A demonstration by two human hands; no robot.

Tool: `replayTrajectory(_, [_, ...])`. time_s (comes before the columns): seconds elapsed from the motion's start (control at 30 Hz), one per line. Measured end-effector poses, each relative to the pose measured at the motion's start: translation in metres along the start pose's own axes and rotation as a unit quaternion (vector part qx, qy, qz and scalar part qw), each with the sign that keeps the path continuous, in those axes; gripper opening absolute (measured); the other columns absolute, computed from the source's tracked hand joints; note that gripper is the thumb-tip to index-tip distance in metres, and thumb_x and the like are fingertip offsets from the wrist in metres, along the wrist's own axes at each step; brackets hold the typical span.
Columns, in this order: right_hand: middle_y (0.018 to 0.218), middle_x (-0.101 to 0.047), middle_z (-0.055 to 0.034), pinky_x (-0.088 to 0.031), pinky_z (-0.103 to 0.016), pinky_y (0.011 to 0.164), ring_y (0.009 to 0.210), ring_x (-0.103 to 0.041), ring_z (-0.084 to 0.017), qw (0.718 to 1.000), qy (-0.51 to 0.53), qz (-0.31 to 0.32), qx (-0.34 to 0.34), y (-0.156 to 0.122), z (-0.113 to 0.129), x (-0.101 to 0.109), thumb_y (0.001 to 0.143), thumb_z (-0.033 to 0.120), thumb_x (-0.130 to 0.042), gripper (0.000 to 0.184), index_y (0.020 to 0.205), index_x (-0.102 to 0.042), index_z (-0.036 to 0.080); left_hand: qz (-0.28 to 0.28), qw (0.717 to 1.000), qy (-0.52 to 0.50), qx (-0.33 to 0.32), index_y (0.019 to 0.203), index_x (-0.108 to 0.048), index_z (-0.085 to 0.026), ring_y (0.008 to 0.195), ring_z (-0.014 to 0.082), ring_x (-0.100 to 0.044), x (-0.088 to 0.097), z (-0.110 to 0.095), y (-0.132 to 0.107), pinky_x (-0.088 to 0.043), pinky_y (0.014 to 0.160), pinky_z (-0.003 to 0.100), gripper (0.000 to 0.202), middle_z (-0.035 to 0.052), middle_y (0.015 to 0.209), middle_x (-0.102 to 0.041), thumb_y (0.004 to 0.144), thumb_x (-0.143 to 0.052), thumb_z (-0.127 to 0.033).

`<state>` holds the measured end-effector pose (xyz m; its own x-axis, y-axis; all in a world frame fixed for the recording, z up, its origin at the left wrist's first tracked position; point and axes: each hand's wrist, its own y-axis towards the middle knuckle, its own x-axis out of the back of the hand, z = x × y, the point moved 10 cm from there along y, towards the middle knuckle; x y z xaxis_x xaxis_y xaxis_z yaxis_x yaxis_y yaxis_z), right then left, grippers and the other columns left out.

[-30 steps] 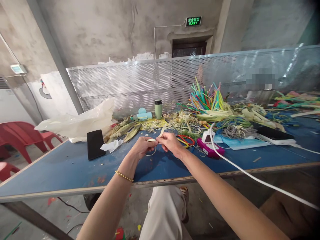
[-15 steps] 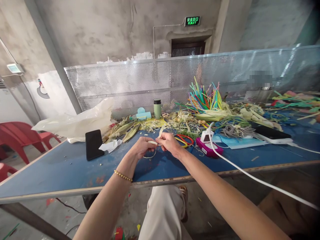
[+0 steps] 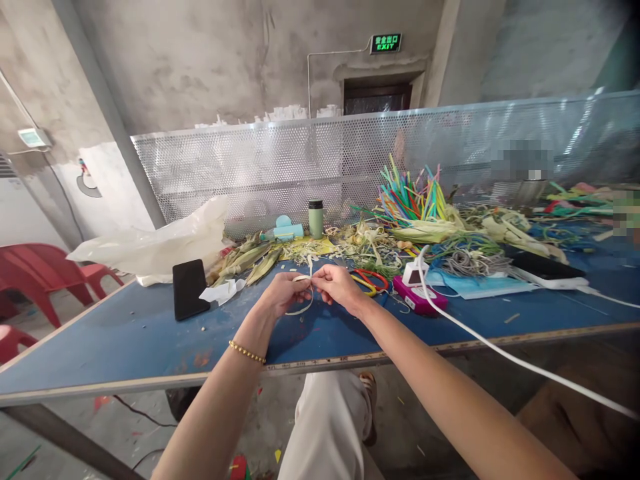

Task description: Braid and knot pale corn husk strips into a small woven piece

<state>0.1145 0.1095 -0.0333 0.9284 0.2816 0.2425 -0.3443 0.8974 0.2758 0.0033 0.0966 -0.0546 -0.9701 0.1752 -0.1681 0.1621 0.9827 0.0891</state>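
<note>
A narrow, pale strip of corn husk (image 3: 302, 311) runs between my hands just above the blue table, one part curving down in a loop and a short end standing up. My left hand (image 3: 284, 293), with a gold bead bracelet at its wrist, pinches the strip between thumb and fingers. Close beside it, my right hand (image 3: 341, 288) has its fingertips closed on the same strip. Fingers partly hide where the strip crosses. Dry corn husks (image 3: 250, 260) lie behind the left hand, and husk shreds (image 3: 307, 250) lie behind both.
Left stand a black phone (image 3: 190, 290), crumpled white paper (image 3: 223, 291) and a plastic bag (image 3: 155, 243). Behind is a green bottle (image 3: 315, 220). Rightward lie red and yellow handles (image 3: 377, 277), a magenta box (image 3: 420, 300), a white cable (image 3: 480, 337), colourful stems (image 3: 410, 193) and a blue mask (image 3: 480, 285).
The strip's upper end has turned narrower and more upright, shifting slightly left. My right fingers have come nearer the left ones, and the loop below shows larger.
</note>
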Motion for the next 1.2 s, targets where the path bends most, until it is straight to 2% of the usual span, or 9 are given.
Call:
replayTrajectory(0.1, [0.053, -0.056, 0.0043, -0.036, -0.017, 0.030, 0.036, -0.049, -0.007, 1.000, -0.004, -0.008, -0.008, 0.000, -0.001, 0.002, 0.077, 0.030, -0.072, 0.020, 0.073, -0.057, 0.015, -0.004, 1.000, 0.014, -0.012, 0.062, -0.064, -0.010, 0.048, 0.0094, -0.053, 0.001, -0.002, 0.000, -0.037, 0.049, 0.021, 0.020, 0.0024, 0.053, -0.059, 0.059, -0.081, -0.020])
replayTrajectory(0.2, [0.051, -0.056, 0.0034, -0.034, -0.017, 0.029, 0.035, -0.048, -0.007, 0.999, -0.003, -0.005, -0.032, -0.001, -0.004, 0.001, 0.074, 0.039, -0.075, 0.030, 0.068, -0.057, 0.015, -0.020, 1.000, 0.011, -0.019, 0.063, -0.064, -0.011, 0.047, 0.0092, -0.052, 0.004, -0.002, 0.002, -0.035, 0.047, 0.021, 0.017, 0.0011, 0.052, -0.057, 0.059, -0.079, -0.017])
replayTrajectory(0.33, [0.050, -0.056, 0.0027, -0.032, -0.016, 0.030, 0.036, -0.047, -0.006, 0.997, 0.016, 0.044, -0.053, -0.003, -0.007, -0.007, 0.068, 0.046, -0.078, 0.039, 0.061, -0.056, 0.015, -0.055, 0.998, -0.025, -0.030, 0.070, -0.066, -0.010, 0.048, 0.0099, -0.054, 0.010, -0.002, 0.003, -0.039, 0.049, 0.022, 0.018, 0.0014, 0.055, -0.060, 0.057, -0.077, -0.011])
replayTrajectory(0.43, [0.050, -0.056, 0.0028, -0.032, -0.016, 0.032, 0.038, -0.047, -0.005, 0.996, 0.023, 0.068, -0.048, -0.005, -0.005, -0.011, 0.065, 0.044, -0.080, 0.038, 0.061, -0.056, 0.014, -0.046, 0.998, -0.039, -0.023, 0.071, -0.066, -0.010, 0.051, 0.0103, -0.056, 0.008, -0.002, 0.003, -0.042, 0.052, 0.022, 0.018, 0.0035, 0.058, -0.062, 0.059, -0.078, -0.012])
replayTrajectory(0.7, [0.045, -0.052, 0.0046, -0.036, -0.016, 0.032, 0.039, -0.050, -0.008, 0.994, 0.032, 0.086, -0.064, -0.010, -0.002, -0.015, 0.070, 0.030, -0.072, 0.023, 0.064, -0.054, 0.017, -0.036, 0.999, -0.017, -0.009, 0.069, -0.066, -0.009, 0.051, 0.0097, -0.056, 0.004, -0.002, 0.001, -0.041, 0.052, 0.022, 0.018, 0.0041, 0.058, -0.062, 0.061, -0.080, -0.015])
replayTrajectory(0.8, [0.047, -0.056, 0.0030, -0.041, -0.018, 0.033, 0.040, -0.054, -0.010, 0.991, 0.039, 0.093, -0.088, -0.011, -0.007, -0.018, 0.069, 0.026, -0.071, 0.019, 0.066, -0.055, 0.016, -0.051, 0.998, 0.019, -0.022, 0.069, -0.066, -0.009, 0.047, 0.0097, -0.053, 0.008, -0.004, 0.001, -0.039, 0.050, 0.023, 0.017, 0.0032, 0.055, -0.062, 0.060, -0.079, -0.016])
replayTrajectory(0.9, [0.053, -0.061, 0.0007, -0.041, -0.019, 0.033, 0.038, -0.052, -0.009, 0.990, 0.061, 0.093, -0.091, -0.010, -0.009, -0.020, 0.066, 0.023, -0.072, 0.017, 0.067, -0.057, 0.015, -0.066, 0.997, 0.035, -0.026, 0.067, -0.066, -0.009, 0.045, 0.0092, -0.052, 0.011, -0.003, 0.002, -0.036, 0.048, 0.023, 0.015, 0.0027, 0.053, -0.061, 0.057, -0.076, -0.015])
replayTrajectory(1.2, [0.048, -0.057, 0.0022, -0.036, -0.018, 0.034, 0.035, -0.044, -0.005, 0.987, 0.088, 0.115, -0.065, -0.006, -0.012, -0.023, 0.065, 0.030, -0.076, 0.023, 0.067, -0.061, 0.012, -0.084, 0.996, 0.002, -0.026, 0.059, -0.064, -0.010, 0.043, 0.0072, -0.047, 0.013, -0.003, 0.004, -0.032, 0.047, 0.022, 0.011, 0.0021, 0.049, -0.059, 0.051, -0.072, -0.010])
